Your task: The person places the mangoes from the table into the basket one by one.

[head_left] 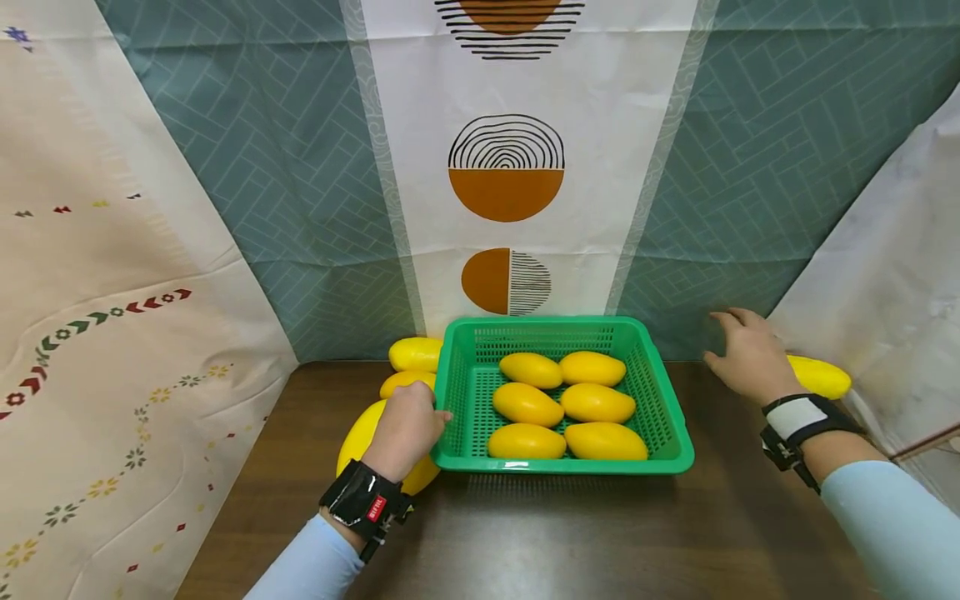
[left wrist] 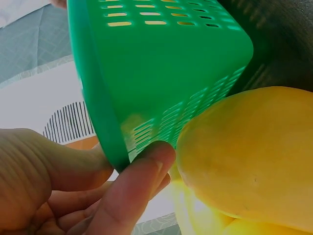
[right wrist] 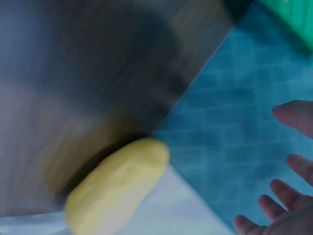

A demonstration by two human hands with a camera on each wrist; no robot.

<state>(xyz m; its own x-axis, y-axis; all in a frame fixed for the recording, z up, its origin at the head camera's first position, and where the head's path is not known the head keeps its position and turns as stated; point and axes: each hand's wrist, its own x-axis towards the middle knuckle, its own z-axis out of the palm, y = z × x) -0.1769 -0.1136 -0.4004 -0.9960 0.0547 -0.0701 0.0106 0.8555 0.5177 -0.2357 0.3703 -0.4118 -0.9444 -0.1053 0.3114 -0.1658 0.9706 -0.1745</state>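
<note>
A green plastic basket with slotted walls stands on the table and holds several yellow mangoes in two columns on its right side. My left hand pinches the basket's left rim, thumb on one side and fingers on the other, as the left wrist view of the basket shows. Close beside those fingers lies a large yellow fruit. To the right of the basket, my right hand is held up with fingers spread, touching nothing. Partly behind its wrist is another yellow fruit, also seen whole in the right wrist view.
More yellow fruits lie along the basket's left side, partly covered by my left hand. A patterned cloth hangs behind the brown table, with pale cloths at the left and right.
</note>
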